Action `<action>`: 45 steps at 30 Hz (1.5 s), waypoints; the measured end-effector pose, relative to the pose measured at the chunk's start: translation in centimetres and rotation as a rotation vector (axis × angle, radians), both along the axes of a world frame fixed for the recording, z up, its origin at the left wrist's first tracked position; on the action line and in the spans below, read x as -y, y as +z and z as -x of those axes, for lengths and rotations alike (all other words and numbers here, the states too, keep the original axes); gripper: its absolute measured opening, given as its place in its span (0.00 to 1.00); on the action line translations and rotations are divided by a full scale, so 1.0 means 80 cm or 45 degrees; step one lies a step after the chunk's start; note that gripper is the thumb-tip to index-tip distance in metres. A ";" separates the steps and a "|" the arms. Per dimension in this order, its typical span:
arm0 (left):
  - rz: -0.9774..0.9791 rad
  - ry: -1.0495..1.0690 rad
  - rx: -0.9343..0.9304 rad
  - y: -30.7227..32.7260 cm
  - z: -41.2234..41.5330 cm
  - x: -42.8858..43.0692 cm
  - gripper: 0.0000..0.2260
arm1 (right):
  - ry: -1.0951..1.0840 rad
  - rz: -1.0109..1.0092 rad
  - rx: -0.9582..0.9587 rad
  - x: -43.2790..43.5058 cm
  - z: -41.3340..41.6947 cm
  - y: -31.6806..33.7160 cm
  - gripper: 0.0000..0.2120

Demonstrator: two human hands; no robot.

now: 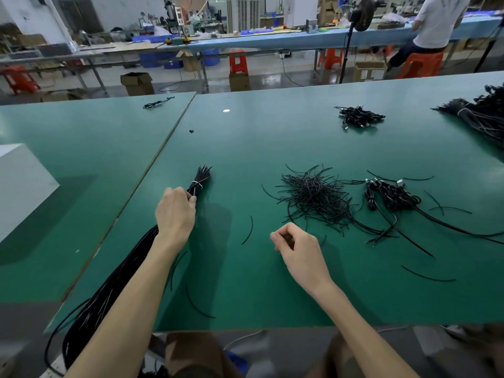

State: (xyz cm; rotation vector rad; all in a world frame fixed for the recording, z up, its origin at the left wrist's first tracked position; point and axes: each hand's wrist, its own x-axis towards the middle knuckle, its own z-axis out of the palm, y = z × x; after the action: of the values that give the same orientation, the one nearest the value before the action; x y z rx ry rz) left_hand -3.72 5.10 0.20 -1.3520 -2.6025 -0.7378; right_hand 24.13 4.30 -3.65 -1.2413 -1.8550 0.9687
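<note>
A long bundle of black cables (200,180), tied with a white band near its end, lies on the green table (245,148) and trails off the near edge at the lower left. My left hand (176,211) grips the bundle just below the white band. My right hand (296,248) hovers over the table to the right with fingers curled and thumb against fingertips; whether it pinches anything is unclear. A loose heap of short black ties (316,197) lies beyond my right hand.
A pile of coiled black cables with connectors (392,196) sits right of the ties, another (358,117) farther back, and a big bundle (482,118) at the far right. Stray ties (248,230) lie near my hands. A white box (21,184) stands at left.
</note>
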 end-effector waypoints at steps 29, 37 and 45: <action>0.167 -0.185 -0.146 -0.032 0.030 0.017 0.18 | 0.049 0.595 -0.339 -0.001 0.218 0.035 0.04; 0.313 -0.176 -0.231 -0.029 0.061 0.006 0.15 | 0.010 0.443 -0.589 0.006 0.151 0.055 0.05; 0.261 -0.191 -0.259 -0.015 0.005 0.013 0.14 | -0.349 0.551 -0.851 -0.042 0.057 0.054 0.03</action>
State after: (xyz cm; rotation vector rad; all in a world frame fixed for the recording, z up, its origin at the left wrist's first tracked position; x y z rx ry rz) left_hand -4.11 4.08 -0.99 -1.6003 -2.4903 -0.3337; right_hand 19.56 7.66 0.64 -1.1709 -0.9636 1.4521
